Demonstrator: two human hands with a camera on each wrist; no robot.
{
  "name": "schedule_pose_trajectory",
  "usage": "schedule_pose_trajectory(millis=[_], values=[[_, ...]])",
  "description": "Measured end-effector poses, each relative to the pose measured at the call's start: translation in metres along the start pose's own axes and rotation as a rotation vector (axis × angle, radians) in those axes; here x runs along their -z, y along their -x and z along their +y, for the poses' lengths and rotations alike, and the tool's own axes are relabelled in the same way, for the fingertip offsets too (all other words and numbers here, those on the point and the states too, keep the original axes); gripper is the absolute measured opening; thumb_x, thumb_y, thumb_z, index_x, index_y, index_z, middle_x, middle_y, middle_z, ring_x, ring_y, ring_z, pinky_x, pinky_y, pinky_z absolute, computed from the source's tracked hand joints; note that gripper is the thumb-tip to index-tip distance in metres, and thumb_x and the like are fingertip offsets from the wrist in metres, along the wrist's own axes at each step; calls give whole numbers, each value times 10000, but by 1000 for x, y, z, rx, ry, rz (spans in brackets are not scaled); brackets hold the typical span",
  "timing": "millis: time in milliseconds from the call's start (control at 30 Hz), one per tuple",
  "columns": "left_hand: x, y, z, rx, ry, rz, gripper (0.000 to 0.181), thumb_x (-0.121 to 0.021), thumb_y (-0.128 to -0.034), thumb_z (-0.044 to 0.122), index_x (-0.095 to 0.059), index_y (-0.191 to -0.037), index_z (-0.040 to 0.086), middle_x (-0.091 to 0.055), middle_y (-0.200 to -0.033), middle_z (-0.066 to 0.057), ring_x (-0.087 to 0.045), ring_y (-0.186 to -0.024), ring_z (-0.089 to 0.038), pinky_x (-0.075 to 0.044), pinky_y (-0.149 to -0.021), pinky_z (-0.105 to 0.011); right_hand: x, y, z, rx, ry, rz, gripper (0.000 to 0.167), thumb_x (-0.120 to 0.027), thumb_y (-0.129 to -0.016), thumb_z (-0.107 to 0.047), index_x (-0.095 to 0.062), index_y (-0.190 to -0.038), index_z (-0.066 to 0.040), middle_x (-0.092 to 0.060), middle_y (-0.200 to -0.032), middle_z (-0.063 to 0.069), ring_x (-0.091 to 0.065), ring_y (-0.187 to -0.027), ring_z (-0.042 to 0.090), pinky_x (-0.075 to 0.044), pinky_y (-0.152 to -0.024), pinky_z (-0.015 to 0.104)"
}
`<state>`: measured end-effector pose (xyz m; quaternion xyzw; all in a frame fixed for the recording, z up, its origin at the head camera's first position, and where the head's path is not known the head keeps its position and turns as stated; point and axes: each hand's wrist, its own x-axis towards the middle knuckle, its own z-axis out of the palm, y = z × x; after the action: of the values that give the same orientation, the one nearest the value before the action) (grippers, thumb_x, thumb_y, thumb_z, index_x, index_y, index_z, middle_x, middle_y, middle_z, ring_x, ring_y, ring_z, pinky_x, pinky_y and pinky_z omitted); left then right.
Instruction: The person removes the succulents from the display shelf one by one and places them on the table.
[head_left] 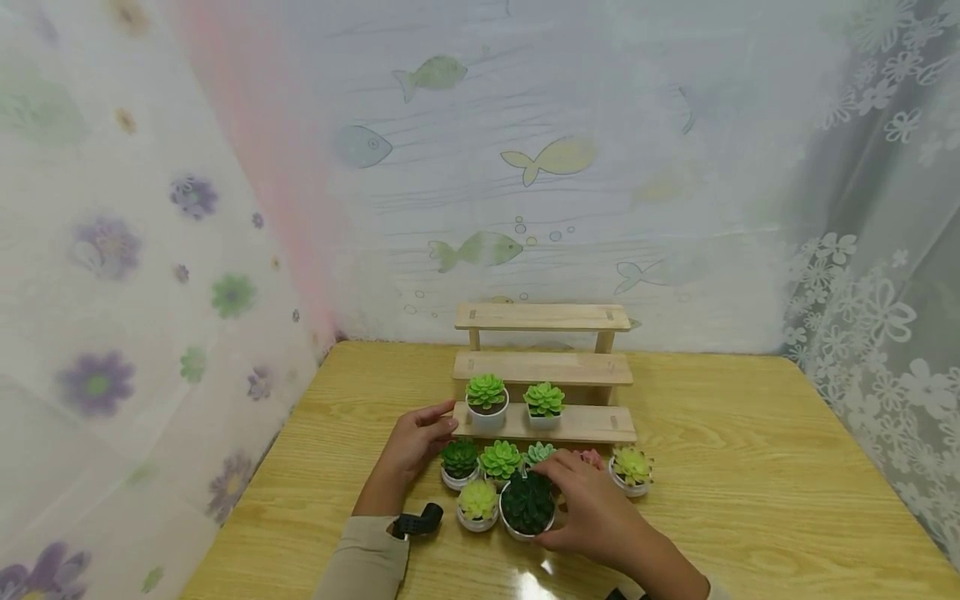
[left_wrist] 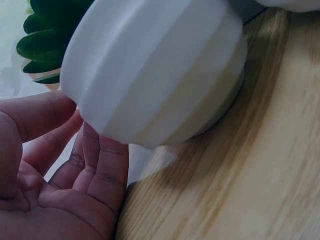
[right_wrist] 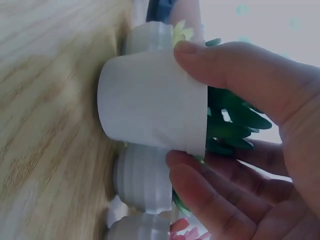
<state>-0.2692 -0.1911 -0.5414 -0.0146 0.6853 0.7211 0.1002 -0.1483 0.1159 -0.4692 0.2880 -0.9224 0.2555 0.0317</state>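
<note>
My right hand (head_left: 596, 512) pinches the rim of a smooth white pot with a dark green artificial succulent (head_left: 528, 502). In the right wrist view the thumb is on one side of this pot (right_wrist: 150, 102) and the fingertips are on the other. At the left end of the lowest board of a wooden three-step stand (head_left: 585, 425), my left hand (head_left: 415, 442) has its fingers against the wood. The left wrist view shows those fingers fairly straight, their tips partly hidden by a ribbed white pot (left_wrist: 160, 70) in front. Two light green succulents, one left (head_left: 487, 400) and one right (head_left: 543, 402), stand on the lowest board.
More potted succulents cluster before the stand: dark green (head_left: 459, 457), bright green (head_left: 501, 459), pale green (head_left: 538, 453), pink (head_left: 591, 458) partly hidden by my right hand, and yellow-green ones left (head_left: 477, 500) and right (head_left: 632, 467). Patterned curtains (head_left: 570, 233) border the wooden table (head_left: 750, 467).
</note>
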Motion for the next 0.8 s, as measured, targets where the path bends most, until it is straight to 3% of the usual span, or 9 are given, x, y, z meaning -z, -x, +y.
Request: schedule_pose_trajectory(millis=[800], values=[[-1,3,3,4,-15,-6,493,-725,-973,103,-606,-1448,48,-728,-1017,15,-704,-853,-109,-590,-769,-257,-3,-1,3,1,-32,6,770,-981,-666,-419,-647,-1311,-161,-579,-1257,-84,-630,-1010,95,-585,-823,341]])
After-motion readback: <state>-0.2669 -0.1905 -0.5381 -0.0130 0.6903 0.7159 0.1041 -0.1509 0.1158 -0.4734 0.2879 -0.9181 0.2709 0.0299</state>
